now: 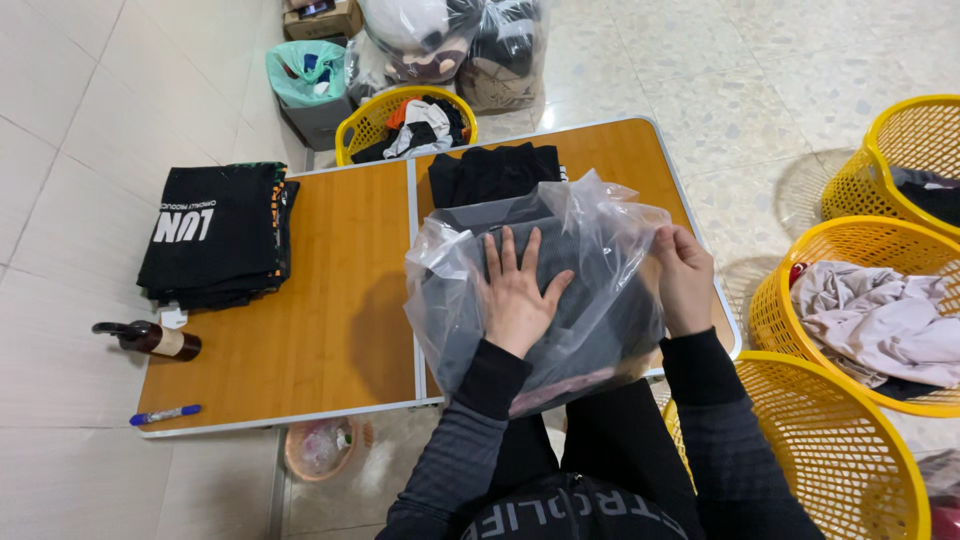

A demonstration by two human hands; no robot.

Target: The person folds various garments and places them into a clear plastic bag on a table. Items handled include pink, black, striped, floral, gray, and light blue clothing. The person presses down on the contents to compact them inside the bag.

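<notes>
A clear plastic bag [600,215] lies on the right half of the wooden folding table [330,300], with a folded dark grey garment [600,300] inside it. My left hand [518,295] reaches into the bag's mouth and lies flat on the garment, fingers spread. At the bag's right edge, my right hand [685,275] grips the plastic. A folded black garment [492,170] sits just beyond the bag.
A stack of folded black shirts [215,235] sits at the table's left end, with a brown bottle [150,340] and a blue pen [165,413] near the front corner. Yellow baskets [870,300] of clothes stand to the right, another yellow basket [405,120] and bagged items behind.
</notes>
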